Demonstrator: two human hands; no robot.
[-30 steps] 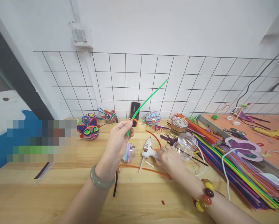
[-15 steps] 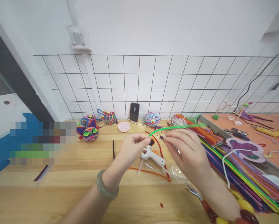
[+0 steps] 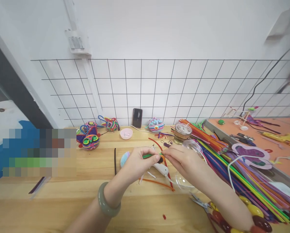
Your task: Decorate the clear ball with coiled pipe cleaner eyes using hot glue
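A green pipe cleaner (image 3: 148,156) runs between my hands. My left hand (image 3: 140,163) is closed, pinching it between thumb and forefinger. The fingertips of my right hand (image 3: 181,158) are pressed together at its other end, close to the left thumb. Much of the green length is hidden by the fingers. Just below the hands lies a white hot glue gun (image 3: 161,169), partly covered. An orange and black round piece (image 3: 161,159) shows behind the fingertips. A pale blue and pink striped ball (image 3: 124,159) sits partly behind my left hand.
Scissors (image 3: 199,201) lie beneath my right forearm. Bundled pipe cleaners (image 3: 246,181) cover the right side, beside an orange tray (image 3: 280,129). A pink bowl (image 3: 126,134), a phone (image 3: 137,117), a jar (image 3: 183,132) and colourful wrapped balls (image 3: 91,141) stand toward the wall.
My right hand has moved left and slightly down, up to my left hand. The green pipe cleaner, which stretched far right before, now shows only as a short piece between the fingers.
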